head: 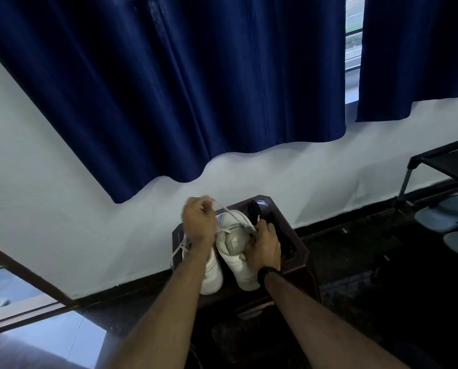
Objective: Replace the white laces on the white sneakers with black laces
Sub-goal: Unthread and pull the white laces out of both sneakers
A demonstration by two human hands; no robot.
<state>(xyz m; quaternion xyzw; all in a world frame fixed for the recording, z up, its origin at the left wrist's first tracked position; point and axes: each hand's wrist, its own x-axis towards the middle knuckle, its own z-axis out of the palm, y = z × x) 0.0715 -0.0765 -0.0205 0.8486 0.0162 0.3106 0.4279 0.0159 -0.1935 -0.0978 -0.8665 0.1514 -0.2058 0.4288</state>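
Two white sneakers stand side by side on a dark stool. My left hand grips a white lace and holds it taut, raised above the right sneaker. The lace runs from my fist down to that shoe's eyelets. My right hand holds the right sneaker by its side, fingers curled round the upper. The left sneaker is partly hidden under my left forearm, and a loose white lace hangs off its left side. Black laces lie at the back of the stool.
A white wall and dark blue curtains rise behind the stool. A black shoe rack with grey slippers stands at the right. The floor around is dark.
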